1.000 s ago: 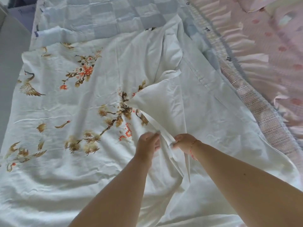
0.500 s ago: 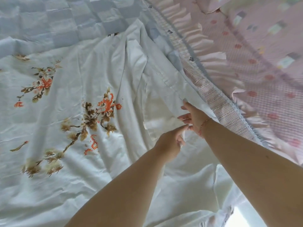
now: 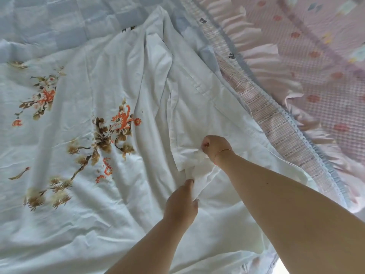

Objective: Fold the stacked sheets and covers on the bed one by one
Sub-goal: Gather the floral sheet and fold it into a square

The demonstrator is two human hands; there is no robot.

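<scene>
A: So what had changed in that last second?

B: Both hands had left the raised edge near the orange flowers and come toward the right side of the sheet. Half a second earlier the right hand's fingers were out straight at the hem; here the right hand was curled tight, pinching a bunched bit of white cloth. The left hand sat just below it, fingers and thumb pinching the same loose flap.

A: Meaning what for the folding?

B: I'd judge she had hunted down a corner (or a hem, hard to tell in the bunching) to start the fold. The sheet itself lay spread and wrinkled over the bed, nothing folded yet.

A: And the count?

B: Two hands, both gripping. One flowered sheet on top. Under it, one blue checked cover showing at the far edge, and one pink ruffled cover to the right, with a woven blue-trimmed border between it and the sheet. One thin bracelet on the right wrist.
</scene>
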